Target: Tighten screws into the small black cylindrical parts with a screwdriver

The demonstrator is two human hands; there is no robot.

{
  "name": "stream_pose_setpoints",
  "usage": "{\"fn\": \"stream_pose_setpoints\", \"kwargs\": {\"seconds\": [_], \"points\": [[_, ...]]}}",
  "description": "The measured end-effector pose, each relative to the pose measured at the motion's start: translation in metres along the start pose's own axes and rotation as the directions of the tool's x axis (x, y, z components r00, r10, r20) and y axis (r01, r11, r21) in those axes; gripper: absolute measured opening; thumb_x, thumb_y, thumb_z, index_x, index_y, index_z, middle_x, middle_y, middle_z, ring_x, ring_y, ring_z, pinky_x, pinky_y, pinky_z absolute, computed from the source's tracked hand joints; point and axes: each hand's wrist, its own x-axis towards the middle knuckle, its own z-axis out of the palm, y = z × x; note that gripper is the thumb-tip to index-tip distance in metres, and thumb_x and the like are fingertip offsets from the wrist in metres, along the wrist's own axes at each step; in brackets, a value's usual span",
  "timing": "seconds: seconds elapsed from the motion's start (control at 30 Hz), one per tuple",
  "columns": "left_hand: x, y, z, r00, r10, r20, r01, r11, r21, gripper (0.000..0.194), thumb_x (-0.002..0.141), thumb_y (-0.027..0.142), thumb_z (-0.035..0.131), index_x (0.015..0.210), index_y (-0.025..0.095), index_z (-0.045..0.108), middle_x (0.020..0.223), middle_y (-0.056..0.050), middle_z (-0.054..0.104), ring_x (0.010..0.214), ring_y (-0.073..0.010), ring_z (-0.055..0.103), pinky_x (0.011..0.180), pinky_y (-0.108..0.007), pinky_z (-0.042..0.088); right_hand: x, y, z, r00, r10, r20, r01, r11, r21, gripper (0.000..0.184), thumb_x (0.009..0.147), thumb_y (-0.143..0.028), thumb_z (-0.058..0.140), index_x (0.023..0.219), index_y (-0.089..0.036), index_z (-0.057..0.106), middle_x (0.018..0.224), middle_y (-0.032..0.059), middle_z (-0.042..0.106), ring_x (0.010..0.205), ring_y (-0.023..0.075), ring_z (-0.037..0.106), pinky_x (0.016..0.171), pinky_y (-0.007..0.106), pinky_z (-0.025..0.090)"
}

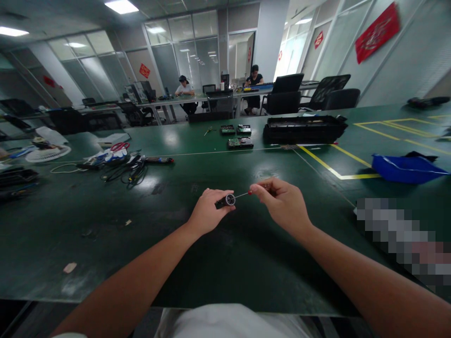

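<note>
My left hand (206, 212) is closed around a small black cylindrical part (230, 200). Its round end has a silver rim and faces me; what lies inside is too small to make out. From the other side, my right hand (287, 204) grips a thin screwdriver (242, 195) with a red collar by its handle, most of which the fingers hide. The metal shaft points left, its tip at the rim of the cylindrical part; I cannot tell whether it goes inside. Both hands are just above the green table (176, 188).
Several green circuit-board units (240, 142) and a long black housing (305, 130) lie at the back. Left are cables (132, 171), red-handled scissors (120, 146) and a white fan-like part (48, 152). Right are a blue tray (405, 169) and a pixelated object (398, 230). Two people sit beyond.
</note>
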Motion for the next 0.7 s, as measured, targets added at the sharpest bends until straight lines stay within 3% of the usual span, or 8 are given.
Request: {"fn": "stream_pose_setpoints", "kwargs": {"seconds": [0.1, 0.17, 0.33, 0.5, 0.6, 0.7], "points": [[-0.0001, -0.0027, 0.0006, 1.000, 0.013, -0.002, -0.013, 1.000, 0.000, 0.041, 0.081, 0.023, 0.080, 0.121, 0.026, 0.070, 0.117, -0.004, 0.073, 0.108, -0.0245, 0.064, 0.106, -0.047, 0.042, 0.0004, -0.0016, -0.0011, 1.000, 0.000, -0.023, -0.001, 0.999, -0.052, 0.042, 0.083, -0.058, 0.070, 0.067, -0.020, 0.069, 0.052, -0.0022, 0.056, 0.049, 0.0128, 0.049, 0.052, 0.029, 0.036], [-0.0001, -0.0047, 0.0010, 1.000, 0.021, -0.003, -0.021, 1.000, 0.002, 0.041, 0.081, 0.024, 0.080, 0.121, 0.026, 0.070, 0.117, -0.005, 0.073, 0.108, -0.0245, 0.065, 0.105, -0.047, 0.042, 0.0004, -0.0022, -0.0008, 1.000, -0.005, -0.009, 0.004, 0.998, -0.055, 0.040, 0.083, -0.056, 0.070, 0.069, -0.020, 0.069, 0.053, -0.0020, 0.058, 0.049, 0.0131, 0.050, 0.052, 0.029, 0.036], [0.0003, -0.0065, 0.0009, 1.000, 0.017, -0.001, -0.017, 1.000, 0.013, 0.041, 0.082, 0.023, 0.079, 0.121, 0.025, 0.070, 0.118, -0.005, 0.073, 0.109, -0.0245, 0.064, 0.103, -0.046, 0.044, 0.0001, -0.0006, 0.0001, 0.994, -0.049, 0.093, 0.046, 0.998, 0.042, 0.023, 0.092, -0.040, 0.061, 0.101, -0.020, 0.071, 0.079, 0.0026, 0.072, 0.067, 0.0177, 0.064, 0.060, 0.031, 0.046], [0.0007, -0.0054, 0.0000, 1.000, 0.007, -0.009, -0.007, 1.000, 0.010, 0.040, 0.082, 0.022, 0.079, 0.120, 0.024, 0.070, 0.119, -0.005, 0.073, 0.111, -0.0243, 0.064, 0.105, -0.047, 0.043, -0.0010, 0.0000, -0.0004, 0.986, -0.092, 0.142, 0.084, 0.994, 0.065, 0.025, 0.095, -0.032, 0.057, 0.116, -0.023, 0.067, 0.091, 0.0033, 0.072, 0.078, 0.0193, 0.067, 0.070, 0.033, 0.050], [0.0003, -0.0050, 0.0004, 1.000, 0.010, -0.002, -0.010, 1.000, 0.013, 0.040, 0.081, 0.023, 0.080, 0.120, 0.025, 0.070, 0.117, -0.005, 0.073, 0.108, -0.0244, 0.064, 0.104, -0.047, 0.044, -0.0005, -0.0019, -0.0010, 0.989, -0.056, 0.137, 0.053, 0.998, 0.025, 0.028, 0.097, -0.041, 0.053, 0.111, -0.022, 0.068, 0.080, 0.0023, 0.070, 0.070, 0.0185, 0.064, 0.064, 0.032, 0.047], [-0.0002, -0.0052, 0.0008, 1.000, 0.013, 0.005, -0.013, 1.000, 0.016, 0.040, 0.081, 0.022, 0.080, 0.120, 0.026, 0.071, 0.117, -0.005, 0.073, 0.108, -0.0246, 0.064, 0.104, -0.046, 0.044, 0.0018, -0.0029, -0.0016, 0.989, -0.012, 0.144, 0.022, 0.997, -0.068, 0.040, 0.099, -0.051, 0.046, 0.091, -0.022, 0.072, 0.061, -0.0002, 0.062, 0.055, 0.0168, 0.057, 0.054, 0.031, 0.039]]}}
